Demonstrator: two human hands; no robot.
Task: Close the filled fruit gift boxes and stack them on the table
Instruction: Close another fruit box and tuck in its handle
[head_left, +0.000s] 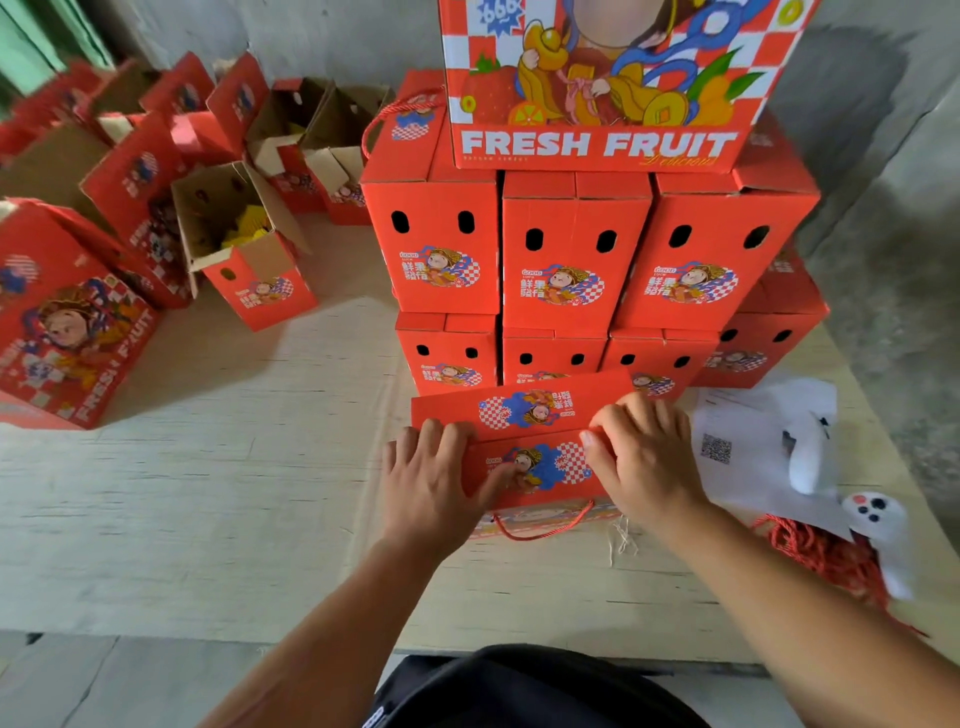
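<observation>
A red fruit gift box (535, 467) stands at the table's front centre, its two printed top flaps folded nearly flat and a red rope handle (545, 526) hanging on its near side. My left hand (428, 480) lies on the box's left end, fingers straight and thumb pressing across the near flap. My right hand (644, 457) is on the right end, its fingers bent down over the far flap (519, 410) and its thumb at the seam. Right behind rises a stack of closed red boxes (571, 249), with a large "FRESH FRUIT" box (597, 88) on top.
Several open red boxes (239, 234) stand at the back left, one showing yellow padding inside. A closed box (67, 322) lies at the left edge. Papers with a QR code (727, 452), white gloves (878, 530) and a bundle of red rope (821, 551) lie to the right.
</observation>
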